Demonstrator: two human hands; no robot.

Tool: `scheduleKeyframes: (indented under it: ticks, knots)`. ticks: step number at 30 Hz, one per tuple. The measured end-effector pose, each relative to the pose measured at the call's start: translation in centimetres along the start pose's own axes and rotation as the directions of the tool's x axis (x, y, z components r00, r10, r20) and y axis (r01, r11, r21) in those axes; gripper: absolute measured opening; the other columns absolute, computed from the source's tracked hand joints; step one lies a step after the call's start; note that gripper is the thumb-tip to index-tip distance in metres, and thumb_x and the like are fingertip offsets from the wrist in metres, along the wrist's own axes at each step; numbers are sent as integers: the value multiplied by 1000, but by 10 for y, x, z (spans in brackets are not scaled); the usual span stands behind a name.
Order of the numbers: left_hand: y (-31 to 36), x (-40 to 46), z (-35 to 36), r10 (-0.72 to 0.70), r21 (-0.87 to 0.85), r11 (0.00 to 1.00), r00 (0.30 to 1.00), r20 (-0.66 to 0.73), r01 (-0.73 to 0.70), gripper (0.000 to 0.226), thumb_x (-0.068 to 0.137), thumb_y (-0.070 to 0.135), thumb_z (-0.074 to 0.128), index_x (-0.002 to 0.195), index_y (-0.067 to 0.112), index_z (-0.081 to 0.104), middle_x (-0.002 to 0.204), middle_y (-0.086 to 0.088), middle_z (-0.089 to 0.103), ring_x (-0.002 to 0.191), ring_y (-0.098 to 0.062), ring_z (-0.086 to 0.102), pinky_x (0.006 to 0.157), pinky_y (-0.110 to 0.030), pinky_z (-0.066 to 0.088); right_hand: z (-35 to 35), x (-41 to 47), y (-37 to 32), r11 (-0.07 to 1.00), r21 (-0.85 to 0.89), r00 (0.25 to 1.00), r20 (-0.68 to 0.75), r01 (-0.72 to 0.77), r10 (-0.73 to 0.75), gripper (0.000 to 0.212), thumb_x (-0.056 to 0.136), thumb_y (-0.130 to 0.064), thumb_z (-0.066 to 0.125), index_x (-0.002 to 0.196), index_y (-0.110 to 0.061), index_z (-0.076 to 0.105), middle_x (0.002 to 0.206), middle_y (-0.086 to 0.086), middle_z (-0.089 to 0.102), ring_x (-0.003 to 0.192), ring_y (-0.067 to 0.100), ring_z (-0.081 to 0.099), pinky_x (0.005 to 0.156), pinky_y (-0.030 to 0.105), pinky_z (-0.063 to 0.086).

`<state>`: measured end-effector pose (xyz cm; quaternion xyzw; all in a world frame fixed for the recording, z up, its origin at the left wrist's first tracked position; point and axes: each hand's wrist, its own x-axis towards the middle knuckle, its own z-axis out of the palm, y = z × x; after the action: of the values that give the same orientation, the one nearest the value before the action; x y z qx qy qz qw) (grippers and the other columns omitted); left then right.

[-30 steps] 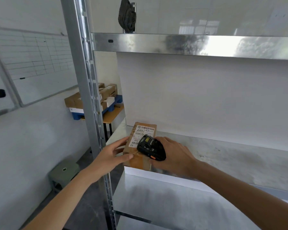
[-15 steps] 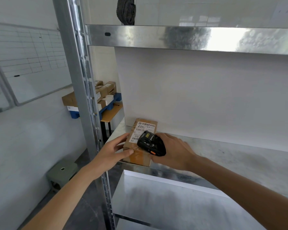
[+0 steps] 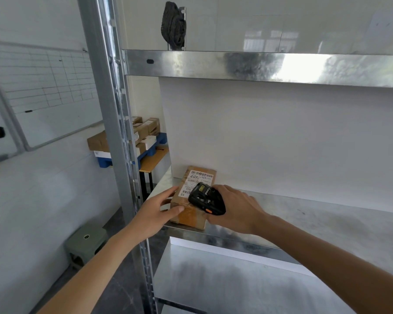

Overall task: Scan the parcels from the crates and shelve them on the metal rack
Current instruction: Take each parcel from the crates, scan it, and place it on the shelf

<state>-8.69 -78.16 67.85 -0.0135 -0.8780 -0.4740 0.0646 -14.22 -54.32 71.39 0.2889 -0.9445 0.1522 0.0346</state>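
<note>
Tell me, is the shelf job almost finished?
Not nearly. One parcel already lies on the rack, at its left end. The left hand touches its side, and the right hand holds the scanner over its label. Many boxes wait in the blue crate behind, and the shelf beside the parcel is bare.
</note>
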Motion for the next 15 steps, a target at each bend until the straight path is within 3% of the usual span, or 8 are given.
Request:
scheduleKeyframes:
  ticks: [6, 15]
  knots:
    - [9, -10, 1, -1, 62, 998, 999, -37, 3, 65, 97, 33, 65, 153, 37, 33, 153, 11, 46, 142, -16, 44, 109, -38, 45, -4, -14, -1, 999, -36, 1000, -17, 12, -13, 75, 84, -63, 70, 146, -32, 40, 135, -10, 57, 112, 16, 60, 82, 31, 48]
    - [24, -55, -5, -90, 69, 993, 985, -149, 101, 72, 93, 40, 70, 155, 37, 34, 156, 8, 44, 140, -19, 46, 112, -47, 45, -23, -55, -6, 994, -66, 995, -24, 92, -94, 77, 83, -63, 69, 148, -35, 37, 140, -13, 54, 114, 15, 60, 83, 31, 47]
